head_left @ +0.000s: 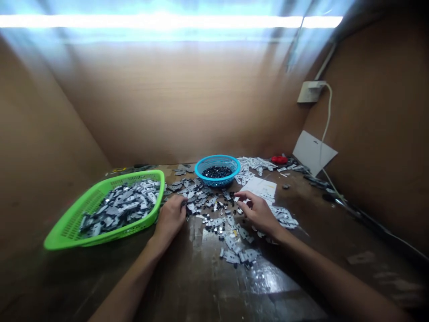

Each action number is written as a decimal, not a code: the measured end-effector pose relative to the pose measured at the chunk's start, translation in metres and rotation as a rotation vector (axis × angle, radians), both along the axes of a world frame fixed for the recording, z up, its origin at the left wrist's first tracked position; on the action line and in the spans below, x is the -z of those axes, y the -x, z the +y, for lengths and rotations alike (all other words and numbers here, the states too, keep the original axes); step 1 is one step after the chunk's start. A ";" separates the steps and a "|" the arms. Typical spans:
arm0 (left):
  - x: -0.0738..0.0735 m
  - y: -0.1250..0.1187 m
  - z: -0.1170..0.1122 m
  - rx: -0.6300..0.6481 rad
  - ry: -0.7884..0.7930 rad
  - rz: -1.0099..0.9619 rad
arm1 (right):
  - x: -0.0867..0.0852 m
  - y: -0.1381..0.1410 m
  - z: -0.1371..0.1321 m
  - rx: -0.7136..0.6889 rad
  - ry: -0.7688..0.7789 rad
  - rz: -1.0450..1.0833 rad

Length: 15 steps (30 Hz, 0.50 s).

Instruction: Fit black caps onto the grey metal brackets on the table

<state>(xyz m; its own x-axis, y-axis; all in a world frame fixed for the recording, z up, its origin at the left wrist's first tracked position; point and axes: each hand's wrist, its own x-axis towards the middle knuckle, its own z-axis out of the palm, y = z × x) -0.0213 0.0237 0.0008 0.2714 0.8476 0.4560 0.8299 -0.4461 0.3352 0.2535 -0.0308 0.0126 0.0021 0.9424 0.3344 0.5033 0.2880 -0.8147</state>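
Note:
My left hand (172, 213) is closed beside the green basket, with a dark grey plastic piece (184, 202) at its fingertips. My right hand (257, 211) hovers over the right side of the scattered parts. Its thumb and forefinger are apart, and I see nothing held between them. Between the hands lie loose grey plastic pieces (197, 193) and small round black and white parts (212, 223). More light grey pieces (234, 250) lie nearer to me. Behind them stands a blue basket (217, 182) containing many small black parts (217, 172).
At left, a green basket (125, 231) holds many grey pieces. White pieces (254, 164) are piled behind a paper sheet (259, 185), near a red object (279, 159). A white cable (330, 109) hangs from a wall socket (310, 91); wooden panels enclose the table.

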 end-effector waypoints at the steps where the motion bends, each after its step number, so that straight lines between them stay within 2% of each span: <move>1: -0.004 -0.002 -0.002 0.009 -0.008 -0.044 | 0.000 0.001 -0.001 -0.002 -0.005 -0.006; 5: -0.023 -0.015 -0.016 0.076 0.012 -0.268 | 0.003 0.003 -0.003 -0.019 -0.014 -0.016; 7: -0.027 -0.024 -0.023 0.119 0.091 -0.450 | 0.004 0.004 -0.002 -0.031 -0.014 -0.023; 9: -0.025 -0.033 -0.029 0.176 0.253 -0.665 | 0.005 0.005 -0.003 -0.057 -0.021 -0.037; 11: -0.020 -0.041 -0.034 0.258 0.484 -0.855 | 0.005 0.006 -0.004 -0.121 -0.041 -0.047; 15: -0.011 -0.054 -0.046 0.425 0.905 -1.049 | 0.001 0.014 -0.011 -0.331 -0.097 -0.050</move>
<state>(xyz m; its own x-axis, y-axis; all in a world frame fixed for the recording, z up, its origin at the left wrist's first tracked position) 0.0328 -0.0222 0.0120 0.4550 0.8896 -0.0394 -0.1087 0.0993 0.9891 0.2398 -0.0419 0.0114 -0.3168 0.8531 0.4145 0.4084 0.5171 -0.7522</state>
